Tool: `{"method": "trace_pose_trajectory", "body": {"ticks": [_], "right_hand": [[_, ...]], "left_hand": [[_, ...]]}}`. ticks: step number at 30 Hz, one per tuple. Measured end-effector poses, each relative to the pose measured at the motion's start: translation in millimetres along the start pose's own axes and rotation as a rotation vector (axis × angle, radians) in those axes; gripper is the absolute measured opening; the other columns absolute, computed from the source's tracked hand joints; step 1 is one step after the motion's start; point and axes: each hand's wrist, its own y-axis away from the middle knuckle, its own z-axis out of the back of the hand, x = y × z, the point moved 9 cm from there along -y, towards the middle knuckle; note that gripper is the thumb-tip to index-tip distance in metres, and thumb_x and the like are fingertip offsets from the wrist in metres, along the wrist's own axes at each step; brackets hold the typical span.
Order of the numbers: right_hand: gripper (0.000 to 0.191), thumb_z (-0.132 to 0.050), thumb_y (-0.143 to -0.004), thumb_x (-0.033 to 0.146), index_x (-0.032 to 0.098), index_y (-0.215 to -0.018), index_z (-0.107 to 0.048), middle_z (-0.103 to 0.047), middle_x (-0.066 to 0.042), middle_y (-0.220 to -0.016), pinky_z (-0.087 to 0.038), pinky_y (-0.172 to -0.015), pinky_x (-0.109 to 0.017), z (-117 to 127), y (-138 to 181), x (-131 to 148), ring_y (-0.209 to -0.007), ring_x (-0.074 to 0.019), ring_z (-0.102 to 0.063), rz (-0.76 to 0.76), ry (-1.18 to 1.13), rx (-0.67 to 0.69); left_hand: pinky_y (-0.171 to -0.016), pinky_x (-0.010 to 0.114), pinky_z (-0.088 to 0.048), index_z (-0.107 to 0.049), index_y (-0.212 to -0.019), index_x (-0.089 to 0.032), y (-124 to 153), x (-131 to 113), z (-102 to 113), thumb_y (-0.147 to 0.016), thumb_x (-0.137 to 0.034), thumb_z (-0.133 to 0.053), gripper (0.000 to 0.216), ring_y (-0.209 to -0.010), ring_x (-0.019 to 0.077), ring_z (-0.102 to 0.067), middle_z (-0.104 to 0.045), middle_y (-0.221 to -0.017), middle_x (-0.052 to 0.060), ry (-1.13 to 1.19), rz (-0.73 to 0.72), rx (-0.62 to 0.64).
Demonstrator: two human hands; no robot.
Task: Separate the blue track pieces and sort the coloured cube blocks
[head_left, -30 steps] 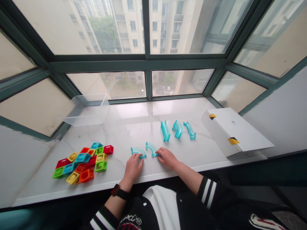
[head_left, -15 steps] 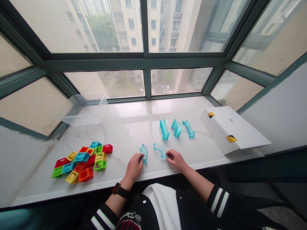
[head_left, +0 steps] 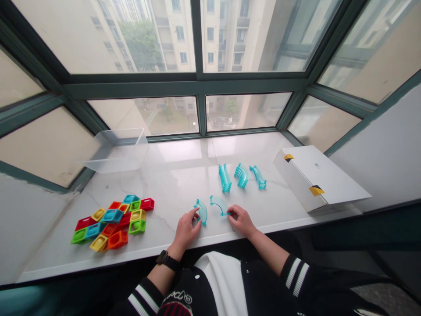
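Left curved piece (head_left: 203, 212) and right curved piece (head_left: 220, 203): see-through teal, arc-shaped, just below frame center. Right hand (head_left: 242, 220) pinching right one's near end. Left hand (head_left: 187, 228) touching left one, can't tell if gripped. Colorful blocks (head_left: 112, 215) lower left.

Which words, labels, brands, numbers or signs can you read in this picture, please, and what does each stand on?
No text can be read for certain.
Jacket: pale lettering on the front, too blurred to read.
White box: a small mark on top, too small to read.
Watch: dark face, nothing legible.
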Motion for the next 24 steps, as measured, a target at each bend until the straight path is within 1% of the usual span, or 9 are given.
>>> {"method": "trace_pose_trajectory", "body": {"ticks": [3,10,19,24], "right_hand": [[0.012,-0.061,-0.087,0.019,0.025,-0.094,-0.068,-0.071,-0.003,-0.093,-0.058,-0.081,-0.034,-0.6,0.4,-0.8,-0.082,-0.0198,-0.068,0.001,0.000,-0.004],[0.014,-0.060,-0.089,0.018,0.026,-0.096,-0.069,-0.072,-0.004,-0.094,-0.058,-0.081,-0.035,-1.5,0.5,0.5,-0.083,-0.0207,-0.068,0.009,0.003,0.000],[0.014,-0.060,-0.089,0.018,0.025,-0.096,-0.070,-0.072,-0.005,-0.095,-0.058,-0.082,-0.036,-2.2,-0.2,0.7,-0.084,-0.0208,-0.068,0.013,-0.020,0.001],[0.013,-0.063,-0.087,0.019,0.025,-0.094,-0.072,-0.073,-0.004,-0.094,-0.058,-0.082,-0.035,1.0,-0.6,1.8,-0.084,-0.0197,-0.069,-0.022,-0.065,0.006]], "left_hand": [[-0.088,0.041,-0.056,-0.063,-0.134,-0.024,0.8,0.9,1.2,-0.091,-0.029,-0.063,0.044,-0.086,0.0232,-0.068,-0.075,-0.100,0.005,0.008,-0.010,-0.018],[-0.088,0.041,-0.056,-0.064,-0.133,-0.024,1.1,1.0,1.7,-0.093,-0.029,-0.062,0.040,-0.085,0.0229,-0.068,-0.075,-0.100,0.005,0.019,-0.016,-0.015],[-0.087,0.042,-0.057,-0.067,-0.130,-0.024,1.0,0.3,1.8,-0.098,-0.037,-0.060,0.035,-0.085,0.0235,-0.068,-0.075,-0.103,0.007,0.013,-0.013,-0.007],[-0.085,0.040,-0.057,-0.067,-0.130,-0.025,0.3,0.4,3.3,-0.095,-0.039,-0.063,0.037,-0.084,0.0230,-0.069,-0.075,-0.103,0.006,-0.001,-0.041,-0.015]]}}
